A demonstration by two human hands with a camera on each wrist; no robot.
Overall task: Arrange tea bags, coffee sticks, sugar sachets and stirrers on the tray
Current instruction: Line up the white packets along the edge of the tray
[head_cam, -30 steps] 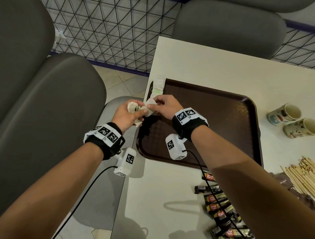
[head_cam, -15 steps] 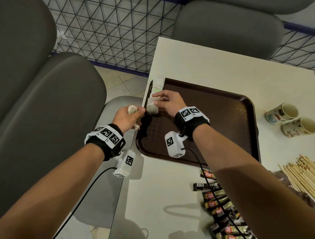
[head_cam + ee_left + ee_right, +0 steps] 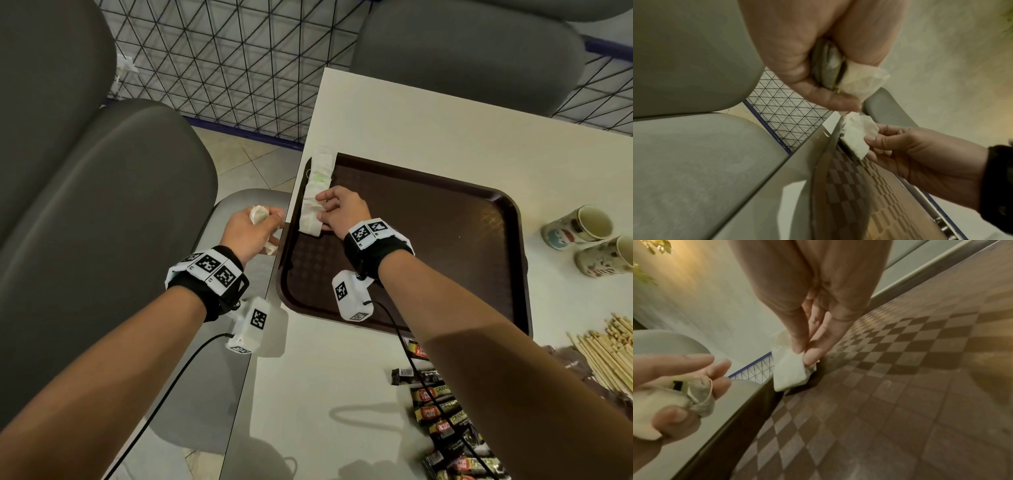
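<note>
Tea bags (image 3: pixel 317 192) are lining up along the tray's (image 3: pixel 445 240) left rim, and I'm pinching the newest one (image 3: pixel 790 373) between my right hand's (image 3: pixel 342 210) thumb and fingertips to seat it at the row's near end. I'm keeping my left hand (image 3: pixel 248 229) curled around spare tea bags (image 3: pixel 258 216) just off the tray, ready to feed. How many it holds is hidden; I'm not seeing sugar sachets clearly.

Head view looks down; both close wrist views share the tray (image 3: pixel 479 240).
</note>
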